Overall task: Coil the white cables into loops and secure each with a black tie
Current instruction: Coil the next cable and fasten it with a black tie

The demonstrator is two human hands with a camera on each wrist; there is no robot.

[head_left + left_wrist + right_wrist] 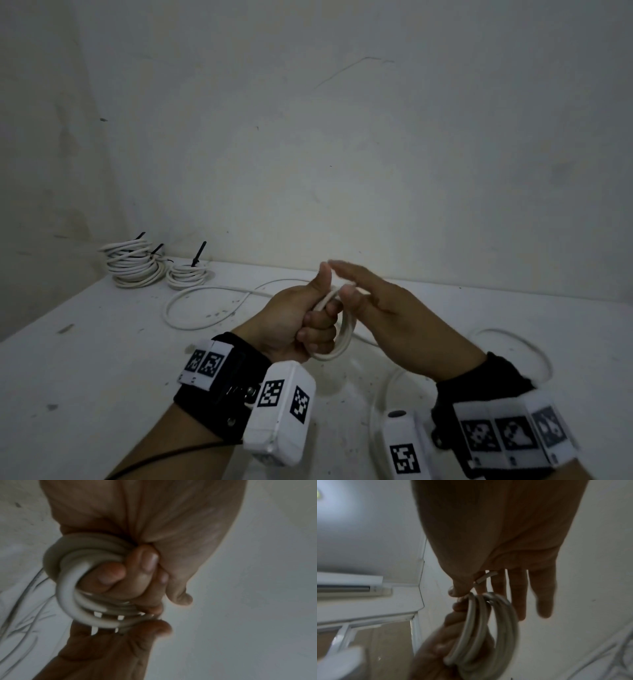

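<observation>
My left hand (301,325) is fisted round a small coil of white cable (344,339), held above the table. The left wrist view shows several turns of the coil (68,599) wrapped over my curled fingers (111,574). My right hand (376,308) meets the coil's top from the right, its outer fingers straight. Its thumb and forefinger pinch the cable end (485,577) just above the coil (481,628). The rest of the cable (191,291) trails loose over the table, left and right.
Two finished coils (133,263) (186,274) with upright black ties (198,255) sit at the back left by the wall. A loose cable loop (534,353) lies at the right. The white table (102,359) ends at its left edge.
</observation>
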